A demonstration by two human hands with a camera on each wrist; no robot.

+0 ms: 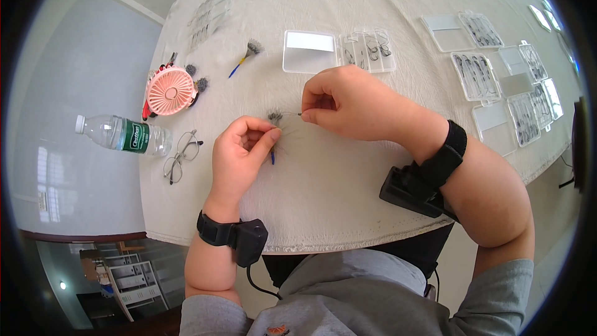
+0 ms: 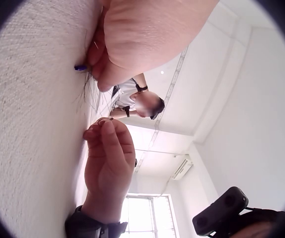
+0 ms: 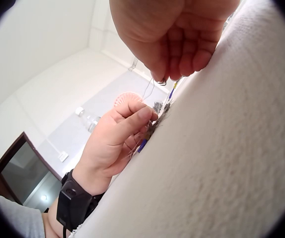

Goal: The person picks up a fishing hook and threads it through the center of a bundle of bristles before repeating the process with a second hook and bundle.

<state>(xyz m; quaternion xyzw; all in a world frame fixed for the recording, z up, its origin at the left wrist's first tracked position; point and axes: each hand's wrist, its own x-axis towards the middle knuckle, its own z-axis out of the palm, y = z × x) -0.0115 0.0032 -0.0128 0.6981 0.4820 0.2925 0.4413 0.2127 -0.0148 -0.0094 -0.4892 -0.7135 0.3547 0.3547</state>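
Left hand (image 1: 239, 152), right of pink fan (image 1: 171, 90) — thumb and forefinger pinching bristly bundle (image 1: 275, 116), blue end below. Right hand (image 1: 351, 102), farther right of fan — thumb and forefinger pinching small dark curved piece (image 3: 162, 83), other fingers curled.

You wear a grey short-sleeved shirt (image 1: 336, 292) with a small orange-and-dark print (image 1: 277, 330) on its front. Forward of the shirt's left sleeve (image 1: 214, 316), a wide black strap (image 1: 214, 229) carries a black rounded module (image 1: 251, 242) with a black cable (image 1: 256, 283). Forward of its right sleeve (image 1: 497, 292), a second black strap (image 1: 453, 149) adjoins a black box-shaped module (image 1: 407, 193).
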